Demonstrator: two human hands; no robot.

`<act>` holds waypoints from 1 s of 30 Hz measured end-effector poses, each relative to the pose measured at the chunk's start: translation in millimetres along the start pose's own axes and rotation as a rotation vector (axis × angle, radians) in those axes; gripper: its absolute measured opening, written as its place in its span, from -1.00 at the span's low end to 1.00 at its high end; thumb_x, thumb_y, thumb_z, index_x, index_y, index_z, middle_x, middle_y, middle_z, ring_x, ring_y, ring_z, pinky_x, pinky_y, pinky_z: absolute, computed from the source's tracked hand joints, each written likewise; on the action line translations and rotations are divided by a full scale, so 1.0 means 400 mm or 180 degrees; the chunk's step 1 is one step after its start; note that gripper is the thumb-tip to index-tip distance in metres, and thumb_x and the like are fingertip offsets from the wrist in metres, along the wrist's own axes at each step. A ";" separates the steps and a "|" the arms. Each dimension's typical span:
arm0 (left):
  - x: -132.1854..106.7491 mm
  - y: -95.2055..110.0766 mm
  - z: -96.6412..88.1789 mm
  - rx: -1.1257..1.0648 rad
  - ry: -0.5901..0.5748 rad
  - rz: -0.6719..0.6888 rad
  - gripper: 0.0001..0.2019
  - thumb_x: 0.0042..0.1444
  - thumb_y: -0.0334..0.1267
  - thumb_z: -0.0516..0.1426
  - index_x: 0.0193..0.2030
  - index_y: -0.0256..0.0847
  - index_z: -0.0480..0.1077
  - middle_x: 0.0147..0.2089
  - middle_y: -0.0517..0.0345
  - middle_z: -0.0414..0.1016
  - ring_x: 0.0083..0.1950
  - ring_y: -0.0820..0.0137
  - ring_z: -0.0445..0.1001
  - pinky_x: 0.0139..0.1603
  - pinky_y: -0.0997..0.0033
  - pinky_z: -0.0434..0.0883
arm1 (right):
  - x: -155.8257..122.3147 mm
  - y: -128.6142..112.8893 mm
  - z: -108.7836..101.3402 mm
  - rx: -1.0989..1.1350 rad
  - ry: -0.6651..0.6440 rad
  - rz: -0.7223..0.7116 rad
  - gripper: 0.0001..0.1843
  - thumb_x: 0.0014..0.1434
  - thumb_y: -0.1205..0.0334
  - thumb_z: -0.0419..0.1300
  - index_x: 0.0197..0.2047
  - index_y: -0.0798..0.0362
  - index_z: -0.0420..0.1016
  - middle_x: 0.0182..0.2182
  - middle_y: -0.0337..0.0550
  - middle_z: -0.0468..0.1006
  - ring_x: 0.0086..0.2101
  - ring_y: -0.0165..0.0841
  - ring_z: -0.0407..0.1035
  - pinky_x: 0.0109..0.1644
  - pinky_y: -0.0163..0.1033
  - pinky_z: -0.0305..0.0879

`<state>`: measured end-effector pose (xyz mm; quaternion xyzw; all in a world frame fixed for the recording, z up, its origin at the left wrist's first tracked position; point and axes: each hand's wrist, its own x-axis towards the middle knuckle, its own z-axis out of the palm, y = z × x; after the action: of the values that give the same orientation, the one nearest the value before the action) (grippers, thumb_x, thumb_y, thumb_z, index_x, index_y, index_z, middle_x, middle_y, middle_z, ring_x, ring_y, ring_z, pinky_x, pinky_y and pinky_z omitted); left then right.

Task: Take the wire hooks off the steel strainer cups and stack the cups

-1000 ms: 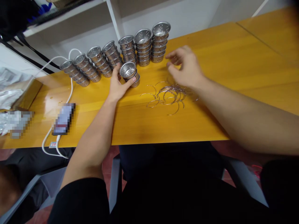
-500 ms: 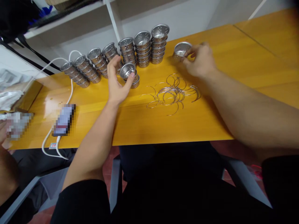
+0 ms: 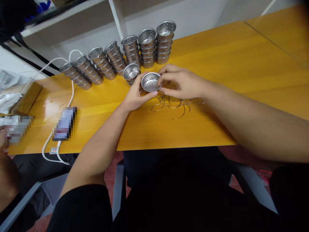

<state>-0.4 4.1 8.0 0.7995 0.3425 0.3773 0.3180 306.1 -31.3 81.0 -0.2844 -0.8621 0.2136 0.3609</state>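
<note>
Between my two hands is a shallow metal strainer cup (image 3: 151, 82) with small holes, its opening tilted up toward me. My left hand (image 3: 135, 97) grips its left side, thumb along the lower edge. On its right rim the fingers of my right hand (image 3: 182, 83) are closed. Just behind my left hand stands a short stack of similar cups (image 3: 131, 72), partly covered by the fingers. Loose curved wire rings (image 3: 180, 106) lie on the table beneath my right hand, which hides many of them.
Several stacks of perforated metal cups (image 3: 147, 48) line the back of the wooden table (image 3: 193, 132). At the left are a phone (image 3: 64, 124) with a white cable and a cardboard box (image 3: 31, 96). Another person's arm (image 3: 7, 174) shows at the far left.
My right hand has brought the single cup leftward from the right of the stacks. My left hand has left the short stack and taken hold of this cup too.
</note>
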 end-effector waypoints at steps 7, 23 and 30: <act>0.000 0.016 -0.016 -0.0076 -0.0171 -0.0081 -0.06 0.34 0.48 0.59 0.60 -0.05 0.50 0.69 -0.31 0.71 0.78 -0.23 0.71 0.94 -0.42 0.59 | -0.009 0.054 -0.003 -0.0052 0.0014 0.0130 -0.58 0.37 -0.39 0.64 0.09 -0.35 0.90 0.19 -0.02 0.84 0.21 0.26 0.69 0.49 0.52 0.67; 0.001 0.008 -0.033 0.0173 0.0049 -0.0070 0.11 0.16 0.61 0.65 0.59 -0.01 0.49 0.61 -0.26 0.75 0.65 -0.22 0.78 0.79 -0.29 0.71 | -0.008 0.054 -0.006 -0.0164 0.0113 0.0287 -0.45 0.48 -0.15 0.56 0.45 -0.30 0.79 0.34 -0.02 0.89 0.02 0.14 0.76 0.39 0.45 0.76; -0.007 0.001 -0.048 0.0393 0.0233 -0.0311 0.16 0.12 0.70 0.62 0.52 -0.12 0.49 0.47 -0.31 0.81 0.51 -0.23 0.83 0.69 -0.35 0.74 | -0.024 0.127 -0.151 -0.1010 -0.0709 0.0840 -0.62 0.34 -0.10 0.76 0.07 -0.11 0.89 -0.05 0.05 0.93 -0.15 0.08 0.72 0.10 0.27 0.73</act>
<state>-17.2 6.5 17.0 0.7856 0.4151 0.3686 0.2733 373.6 10.4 86.0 -0.4225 -0.8747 0.1508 0.1832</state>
